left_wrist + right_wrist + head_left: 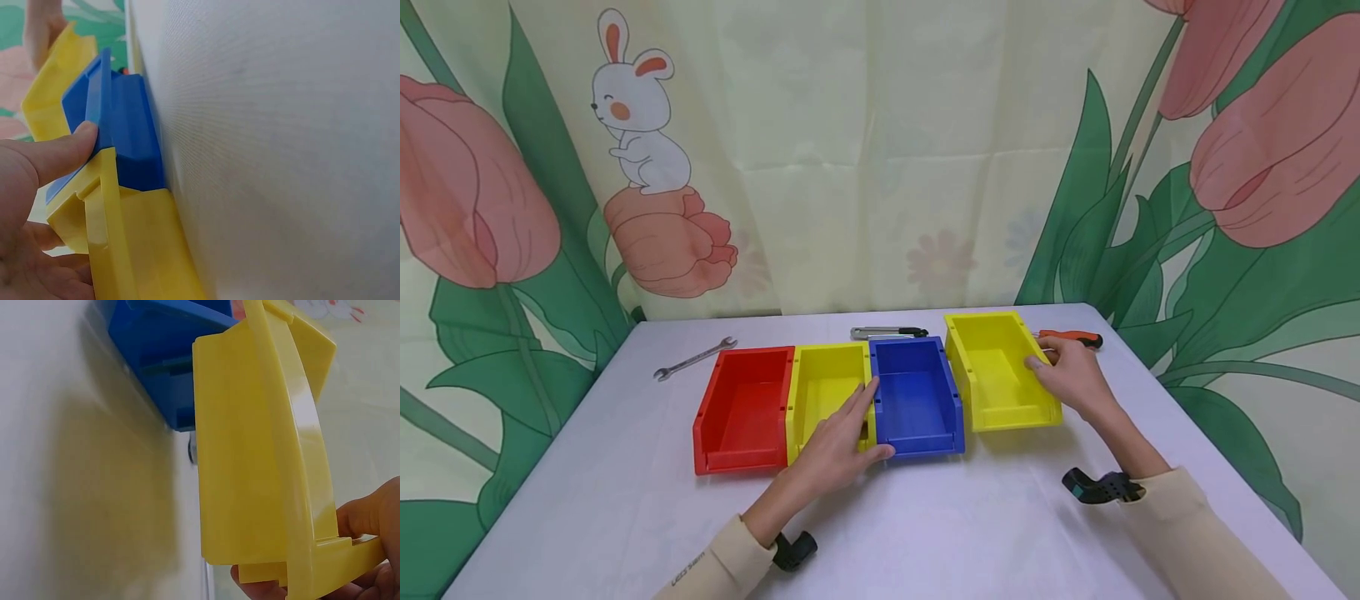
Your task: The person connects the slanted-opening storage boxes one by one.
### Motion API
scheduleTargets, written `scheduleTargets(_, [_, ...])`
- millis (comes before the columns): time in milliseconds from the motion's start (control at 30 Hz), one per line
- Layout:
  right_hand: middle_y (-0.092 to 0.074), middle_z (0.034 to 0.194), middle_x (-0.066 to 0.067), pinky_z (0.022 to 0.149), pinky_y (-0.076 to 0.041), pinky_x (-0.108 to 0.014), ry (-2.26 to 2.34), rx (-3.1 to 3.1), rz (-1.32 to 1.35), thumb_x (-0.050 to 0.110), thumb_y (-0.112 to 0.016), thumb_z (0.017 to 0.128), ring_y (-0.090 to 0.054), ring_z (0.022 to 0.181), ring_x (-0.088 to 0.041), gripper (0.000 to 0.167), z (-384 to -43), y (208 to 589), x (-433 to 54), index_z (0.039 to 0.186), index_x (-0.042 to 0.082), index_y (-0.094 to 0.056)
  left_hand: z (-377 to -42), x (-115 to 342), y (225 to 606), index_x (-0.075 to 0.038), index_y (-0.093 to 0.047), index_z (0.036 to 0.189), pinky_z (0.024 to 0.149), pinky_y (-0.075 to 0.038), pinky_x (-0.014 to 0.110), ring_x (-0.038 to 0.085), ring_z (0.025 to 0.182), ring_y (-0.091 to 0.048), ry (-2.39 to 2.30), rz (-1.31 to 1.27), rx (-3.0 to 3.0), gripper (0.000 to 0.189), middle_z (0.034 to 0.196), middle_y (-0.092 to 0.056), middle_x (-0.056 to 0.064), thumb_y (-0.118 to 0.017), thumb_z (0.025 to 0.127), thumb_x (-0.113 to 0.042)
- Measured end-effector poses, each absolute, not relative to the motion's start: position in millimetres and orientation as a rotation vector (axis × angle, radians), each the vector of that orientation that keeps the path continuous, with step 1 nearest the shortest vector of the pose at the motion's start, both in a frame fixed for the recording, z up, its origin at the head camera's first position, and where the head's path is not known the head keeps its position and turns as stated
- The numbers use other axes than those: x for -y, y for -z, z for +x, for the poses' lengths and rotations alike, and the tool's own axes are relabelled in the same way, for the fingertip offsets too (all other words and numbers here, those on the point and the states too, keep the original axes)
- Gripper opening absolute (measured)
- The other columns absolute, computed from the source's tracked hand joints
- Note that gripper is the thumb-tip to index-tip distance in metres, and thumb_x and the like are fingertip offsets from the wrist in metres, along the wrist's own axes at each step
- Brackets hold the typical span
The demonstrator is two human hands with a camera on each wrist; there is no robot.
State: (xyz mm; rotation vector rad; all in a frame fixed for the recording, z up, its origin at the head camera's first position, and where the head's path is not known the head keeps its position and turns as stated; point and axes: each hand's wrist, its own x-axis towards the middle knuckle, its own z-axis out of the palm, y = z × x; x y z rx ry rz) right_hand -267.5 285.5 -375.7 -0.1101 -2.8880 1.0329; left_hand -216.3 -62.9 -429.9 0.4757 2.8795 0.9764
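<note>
My right hand (pixel 1071 375) grips the right side wall of a yellow bin (pixel 1003 375), thumb inside and fingers outside. That bin hangs tilted above the table, its shadow below it in the right wrist view. My left hand (pixel 838 446) reaches across a second yellow bin (pixel 808 379) with fairly straight fingers. Its thumb touches the front of the blue bin (pixel 913 400), and its index fingertip touches the border between these two bins. A red bin (pixel 748 408) stands against the second yellow bin's left side. The left hand's other fingertips are partly hidden.
Behind the blue bin lies a utility knife (pixel 889 332). An orange-and-black handled tool (pixel 1075 337) lies partly hidden behind the right hand. A wrench (pixel 695 358) lies at the back left. A printed curtain (pixel 850 167) hangs behind the white table (pixel 625 508).
</note>
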Motion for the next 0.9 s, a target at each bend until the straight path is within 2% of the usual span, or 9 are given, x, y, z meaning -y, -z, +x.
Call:
scheduleTargets(367, [-0.058,0.145,-0.034,0.107,-0.058,-0.054,-1.028,2.881,-0.149,0.019,-0.06,0.105,-0.065,0.12,-0.046,0.056,-265,380,-283,0.152,-0.008,-0.048,-215,62,428,-0.026,-0.019,0.171,0.115,-0.047,0.068,0.044,0.156,-0.041,-0.963,0.463,-2.876,0.105,0.176,-0.027,0.015,-0.083,0.09,-0.039])
scheduleTargets(600, [-0.058,0.145,-0.035,0.108,-0.057,-0.056,-0.99,2.893,-0.102,0.034,-0.059,0.108,-0.063,0.12,-0.046,0.062,-266,377,-284,0.152,-0.01,-0.048,-216,62,427,-0.027,-0.018,0.171,0.115,-0.047,0.067,0.043,0.156,-0.04,-0.962,0.455,-2.878,0.105,0.176,-0.027,0.015,-0.083,0.09,-0.039])
scheduleTargets(733, [-0.055,0.148,-0.035,0.11,-0.054,-0.061,-0.96,2.864,-0.107,0.041,-0.055,0.11,-0.059,0.129,-0.05,0.067,-263,375,-281,0.155,-0.008,-0.044,-216,62,428,-0.026,-0.018,0.172,0.115,-0.047,0.068,0.044,0.156,-0.04,-0.971,0.451,-2.864,0.105,0.176,-0.027,0.015,-0.084,0.09,-0.037])
scheduleTargets(900, [-0.052,0.154,-0.033,0.113,-0.048,-0.068,-0.851,2.756,-0.06,0.035,-0.057,0.109,-0.053,0.138,-0.052,0.064,-258,367,-268,0.158,-0.004,-0.042,-214,62,427,-0.024,-0.019,0.171,0.115,-0.047,0.068,0.045,0.156,-0.04,-0.974,0.454,-2.865,0.105,0.176,-0.027,0.015,-0.084,0.09,-0.036])
